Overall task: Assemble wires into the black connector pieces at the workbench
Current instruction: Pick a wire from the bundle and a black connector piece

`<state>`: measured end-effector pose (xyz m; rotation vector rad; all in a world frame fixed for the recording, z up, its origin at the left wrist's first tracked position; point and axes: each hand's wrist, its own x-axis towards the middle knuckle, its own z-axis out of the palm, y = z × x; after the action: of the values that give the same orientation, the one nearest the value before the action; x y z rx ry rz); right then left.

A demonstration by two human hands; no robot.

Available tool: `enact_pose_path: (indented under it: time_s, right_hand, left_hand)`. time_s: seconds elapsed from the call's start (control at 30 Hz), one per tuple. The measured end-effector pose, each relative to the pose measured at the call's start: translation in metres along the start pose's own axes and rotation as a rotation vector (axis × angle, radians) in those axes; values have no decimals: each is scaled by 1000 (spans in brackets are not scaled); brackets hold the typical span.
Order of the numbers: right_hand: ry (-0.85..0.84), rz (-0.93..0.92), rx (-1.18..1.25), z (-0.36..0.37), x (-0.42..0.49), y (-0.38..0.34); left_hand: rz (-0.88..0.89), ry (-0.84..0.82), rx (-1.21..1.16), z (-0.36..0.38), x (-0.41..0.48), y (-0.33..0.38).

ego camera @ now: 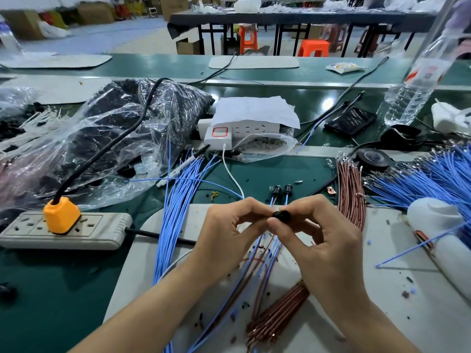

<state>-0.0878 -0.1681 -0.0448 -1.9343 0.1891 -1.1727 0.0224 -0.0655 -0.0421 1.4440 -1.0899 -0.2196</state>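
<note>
Small round black plastic connector piece (281,215), glossy and short, sits pinched between the fingertips of left hand (229,233) and right hand (323,240), near centre above the grey mat (163,250).

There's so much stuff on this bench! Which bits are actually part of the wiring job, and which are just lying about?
In the job: black connector piece, pinched by left hand and right hand; blue wires; brown wires; bag of black parts.
Lying about: water bottle; phone; power strip; tape roll.
</note>
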Motion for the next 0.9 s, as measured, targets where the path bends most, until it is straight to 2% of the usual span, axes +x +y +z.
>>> enact_pose_path:
  time_s: [0.23, 0.37, 0.9]
  right_hand:
    - [12, 60, 48, 0, 1, -3]
    - [40, -8, 10, -1, 0, -4]
    - [6, 11, -27, 3, -1, -3]
  left_hand:
    - [-89, -2, -166, 0, -1, 1]
    - [-134, -24, -236, 2, -1, 0]
    - [-127, -21, -200, 0, 0, -3]
